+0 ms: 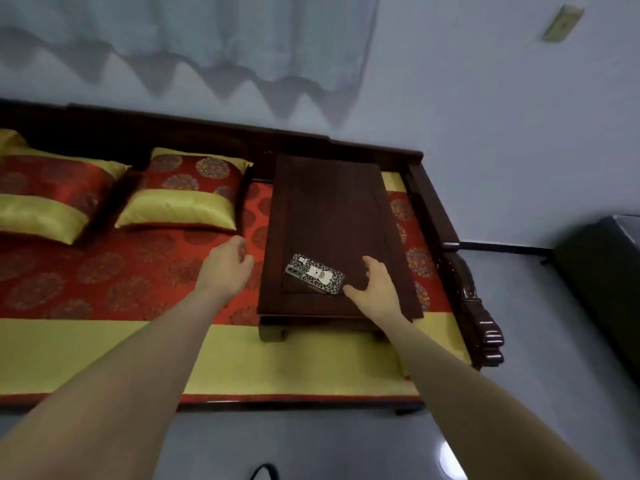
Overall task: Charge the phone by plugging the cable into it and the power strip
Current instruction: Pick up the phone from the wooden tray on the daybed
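Note:
A phone point(314, 273) in a leopard-pattern case lies face down near the front of a small dark wooden table point(332, 206) that stands on the sofa. My right hand point(375, 282) hovers just right of the phone with its fingers spread, the thumb close to the phone's right end, holding nothing. Left of the table, over the red cushion, my left hand point(227, 263) is held with fingers loosely curled and empty. A short loop of black cable point(264, 471) shows on the floor at the bottom edge. No power strip is in view.
The wooden sofa point(460, 258) has a red and gold seat mat point(104, 358) and two matching pillows point(187, 195) at the back left. A dark box point(602, 271) stands on the floor at right. A wall plate point(562, 24) sits high on the wall.

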The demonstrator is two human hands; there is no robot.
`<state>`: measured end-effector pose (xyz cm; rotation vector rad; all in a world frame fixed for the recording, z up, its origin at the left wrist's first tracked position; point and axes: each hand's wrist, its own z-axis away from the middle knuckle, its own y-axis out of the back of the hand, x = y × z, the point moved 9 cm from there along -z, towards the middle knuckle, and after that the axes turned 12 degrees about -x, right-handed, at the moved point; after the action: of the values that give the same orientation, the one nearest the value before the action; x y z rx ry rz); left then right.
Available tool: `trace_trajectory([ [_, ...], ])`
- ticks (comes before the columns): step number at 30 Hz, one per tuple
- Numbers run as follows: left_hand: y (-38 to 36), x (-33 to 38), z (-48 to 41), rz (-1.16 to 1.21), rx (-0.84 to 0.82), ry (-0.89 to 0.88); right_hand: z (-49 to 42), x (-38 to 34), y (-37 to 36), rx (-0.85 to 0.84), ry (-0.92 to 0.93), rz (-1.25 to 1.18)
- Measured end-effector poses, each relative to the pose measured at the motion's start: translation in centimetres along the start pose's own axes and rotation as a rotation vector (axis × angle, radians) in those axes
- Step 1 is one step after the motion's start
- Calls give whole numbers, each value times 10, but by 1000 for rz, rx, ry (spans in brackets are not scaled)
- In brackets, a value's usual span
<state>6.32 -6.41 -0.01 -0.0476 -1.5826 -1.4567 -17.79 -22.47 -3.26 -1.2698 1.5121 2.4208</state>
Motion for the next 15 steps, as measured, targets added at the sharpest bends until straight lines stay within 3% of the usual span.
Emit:
trace_trajectory([
  [10, -123, -42, -118, 295, -280, 250, -99, 104, -81, -90, -586, -842],
  [15, -160, -60, -155, 346, -334, 381, -129, 129, -104, -127, -686, -962],
])
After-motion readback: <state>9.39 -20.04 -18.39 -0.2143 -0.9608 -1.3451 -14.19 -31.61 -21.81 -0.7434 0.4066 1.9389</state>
